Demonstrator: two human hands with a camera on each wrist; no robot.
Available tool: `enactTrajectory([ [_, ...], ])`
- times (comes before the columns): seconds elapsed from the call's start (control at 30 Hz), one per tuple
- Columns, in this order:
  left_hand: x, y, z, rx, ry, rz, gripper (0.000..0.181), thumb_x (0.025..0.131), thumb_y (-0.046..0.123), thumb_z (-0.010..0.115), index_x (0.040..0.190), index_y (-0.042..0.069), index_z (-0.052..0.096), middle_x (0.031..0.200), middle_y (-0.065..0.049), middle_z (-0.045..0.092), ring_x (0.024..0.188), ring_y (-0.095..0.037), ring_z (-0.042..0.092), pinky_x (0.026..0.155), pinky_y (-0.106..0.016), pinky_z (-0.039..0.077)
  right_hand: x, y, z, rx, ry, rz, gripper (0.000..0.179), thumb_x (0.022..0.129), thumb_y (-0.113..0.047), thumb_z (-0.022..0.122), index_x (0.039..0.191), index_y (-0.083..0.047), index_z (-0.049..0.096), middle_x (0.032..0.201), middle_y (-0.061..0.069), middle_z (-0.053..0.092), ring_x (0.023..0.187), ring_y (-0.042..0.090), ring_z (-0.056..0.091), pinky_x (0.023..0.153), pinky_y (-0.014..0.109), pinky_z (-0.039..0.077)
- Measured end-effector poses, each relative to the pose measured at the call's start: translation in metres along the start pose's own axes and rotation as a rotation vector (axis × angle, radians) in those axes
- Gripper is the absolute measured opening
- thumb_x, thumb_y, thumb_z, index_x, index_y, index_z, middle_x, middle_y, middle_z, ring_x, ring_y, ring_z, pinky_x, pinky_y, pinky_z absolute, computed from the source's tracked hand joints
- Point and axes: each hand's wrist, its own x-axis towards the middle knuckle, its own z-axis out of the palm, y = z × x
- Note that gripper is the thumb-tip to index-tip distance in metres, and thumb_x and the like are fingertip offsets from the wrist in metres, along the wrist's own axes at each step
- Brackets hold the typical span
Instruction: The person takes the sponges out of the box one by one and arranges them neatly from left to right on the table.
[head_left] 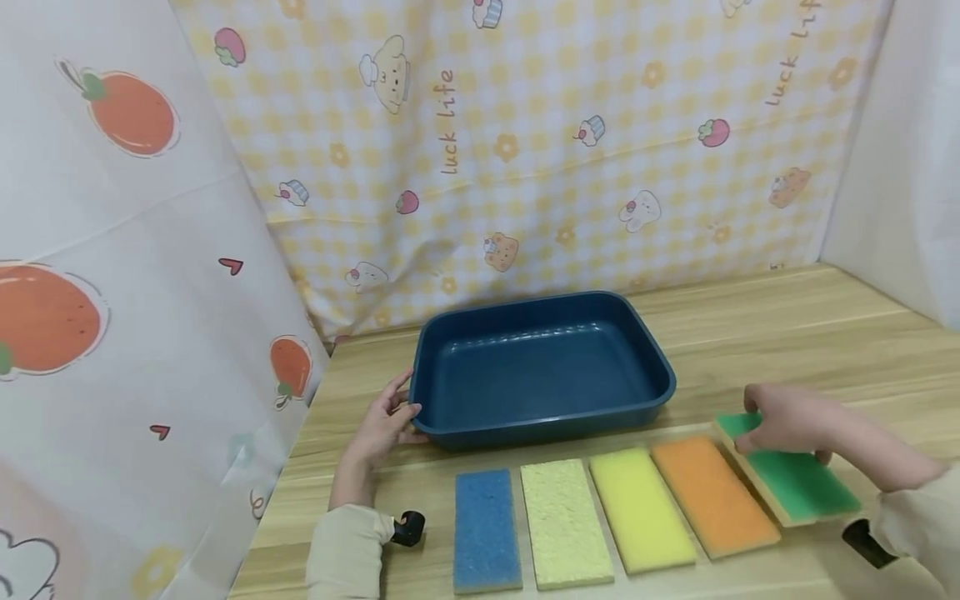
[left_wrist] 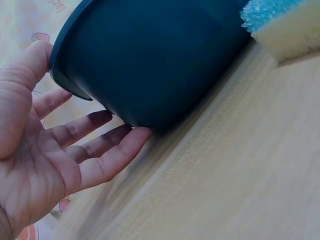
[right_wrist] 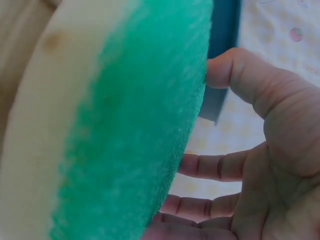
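Note:
My left hand (head_left: pixel 382 423) is at the left end of a dark blue rectangular tray (head_left: pixel 525 421). Its thumb lies over the rim, and the fingers touch the outer wall from below in the left wrist view. At the right, my right hand (head_left: pixel 791 421) grips a green-topped sponge (head_left: pixel 806 483) across its width, thumb on the near-left edge and fingers on the far side. In the right wrist view the sponge's cream foam side (right_wrist: pixel 45 100) faces the camera beside the green layer.
Left of the green sponge lie an orange sponge (head_left: pixel 716 496), a yellow sponge (head_left: pixel 642 510), a pale yellow sponge (head_left: pixel 567 523) and a blue sponge (head_left: pixel 486 532), in a row before the tray. A patterned cloth (head_left: pixel 525 183) hangs behind the wooden table (head_left: pixel 787 333).

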Motion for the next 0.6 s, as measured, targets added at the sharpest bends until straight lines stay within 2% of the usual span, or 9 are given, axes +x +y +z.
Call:
enactTrajectory([
  [0.13, -0.002, 0.002, 0.001, 0.003, 0.002, -0.005, 0.060, 0.093, 0.003, 0.044, 0.145, 0.018, 0.018, 0.133, -0.024, 0.030, 0.103, -0.031, 0.053, 0.075, -0.053, 0.047, 0.004, 0.006, 0.010, 0.010, 0.010, 0.009, 0.062, 0.074, -0.034, 0.071, 0.105, 0.012, 0.044, 0.092, 0.026, 0.054, 0.068, 0.025, 0.054, 0.037, 0.035, 0.046],
  [0.47, -0.002, 0.004, 0.003, 0.009, 0.006, -0.006, 0.058, 0.093, 0.002, 0.042, 0.144, 0.018, 0.019, 0.131, -0.024, 0.032, 0.103, -0.031, 0.052, 0.074, -0.054, 0.047, 0.007, 0.014, 0.026, -0.047, 0.058, -0.032, 0.060, 0.069, -0.033, 0.076, 0.099, 0.010, 0.046, 0.089, 0.023, 0.053, 0.067, 0.024, 0.051, 0.035, 0.032, 0.043],
  [0.6, -0.003, 0.005, 0.001, 0.019, 0.008, -0.004, 0.058, 0.093, 0.002, 0.042, 0.144, 0.018, 0.019, 0.132, -0.025, 0.032, 0.104, -0.032, 0.051, 0.074, -0.053, 0.048, 0.010, 0.015, 0.028, -0.068, 0.079, -0.066, 0.060, 0.069, -0.033, 0.076, 0.098, 0.011, 0.047, 0.088, 0.021, 0.055, 0.072, 0.027, 0.053, 0.043, 0.033, 0.044],
])
